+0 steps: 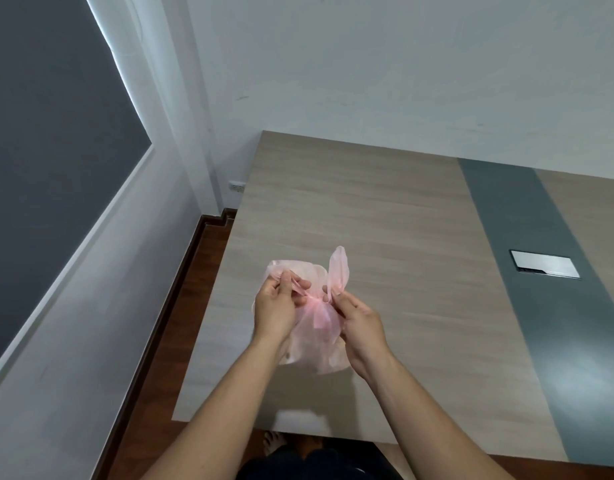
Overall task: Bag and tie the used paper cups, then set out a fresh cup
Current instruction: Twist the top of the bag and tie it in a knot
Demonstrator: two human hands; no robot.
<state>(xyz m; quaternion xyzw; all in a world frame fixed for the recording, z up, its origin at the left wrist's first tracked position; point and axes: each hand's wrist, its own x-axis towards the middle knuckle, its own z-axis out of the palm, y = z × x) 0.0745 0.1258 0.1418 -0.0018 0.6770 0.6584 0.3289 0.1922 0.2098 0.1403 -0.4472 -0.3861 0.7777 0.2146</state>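
A thin, pale pink plastic bag (317,329) is held above the near left part of the wooden table (385,216). Its neck is gathered into a bunch between my hands. My left hand (277,308) pinches one handle loop on the left of the bunch. My right hand (359,323) pinches the other handle loop, which stands up above the fingers. The bag's body hangs between my wrists, with pale shapes faintly showing inside it. I see no loose paper cups on the table.
A grey-green strip (527,258) runs across the table on the right, with a metal cover plate (544,264) set in it. White walls stand behind and to the left. The reddish wood floor (181,323) lies left of the table edge.
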